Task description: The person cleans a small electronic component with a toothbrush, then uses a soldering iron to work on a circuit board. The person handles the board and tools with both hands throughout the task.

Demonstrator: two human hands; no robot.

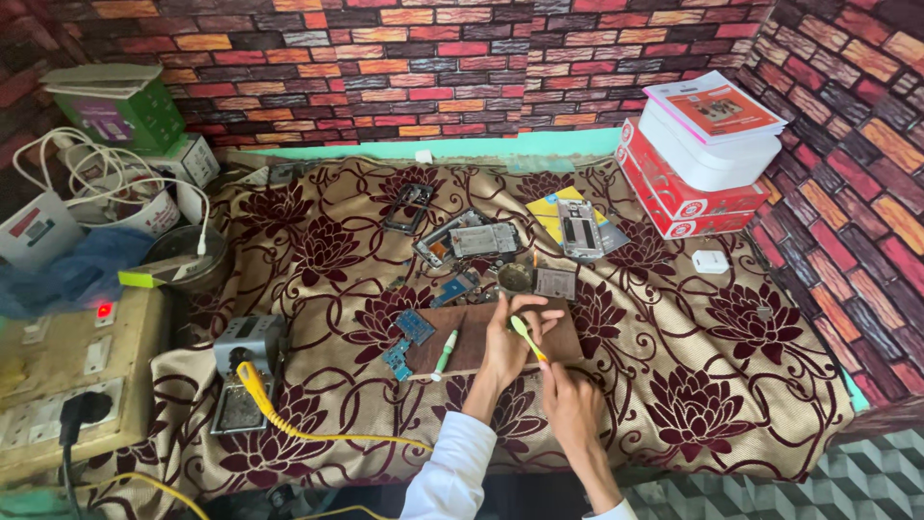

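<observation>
My left hand [507, 339] rests on a brown wooden board [481, 339] and pinches a small part that I cannot make out. My right hand [568, 397] holds a yellow-green brush-like tool [527, 337] whose tip points at what the left hand holds. A green and white pen-shaped tool [445, 354] lies on the board to the left. Small blue circuit boards [414, 327] lie beside the board's left end. Phone frames and opened phone bodies [472, 239] are spread out behind the board.
A soldering station [243, 371] with a yellow cable stands at the left, next to a socket box [67, 385] with a red light. Red and white boxes [688, 164] are stacked at the back right. A small white charger [710, 261] lies on the flowered cloth.
</observation>
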